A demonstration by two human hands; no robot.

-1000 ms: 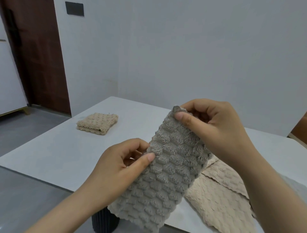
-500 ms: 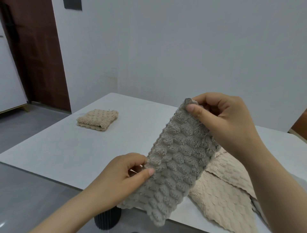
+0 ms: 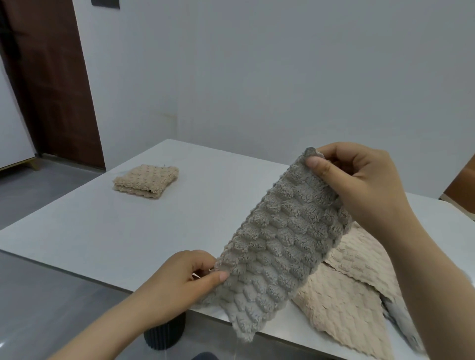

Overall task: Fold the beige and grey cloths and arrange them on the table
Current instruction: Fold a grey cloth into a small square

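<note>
Cloth (image 3: 282,239), one, grey; left hand (image 3: 177,282); right hand (image 3: 365,190)

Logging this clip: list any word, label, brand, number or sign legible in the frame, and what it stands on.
None: no readable text shows on the grey cloth, the folded beige cloth, the table or the dark wall plate.

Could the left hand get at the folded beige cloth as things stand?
Probably not yet: the left hand pinches the grey cloth. Nothing stands on the table between it and the folded beige cloth.
</note>
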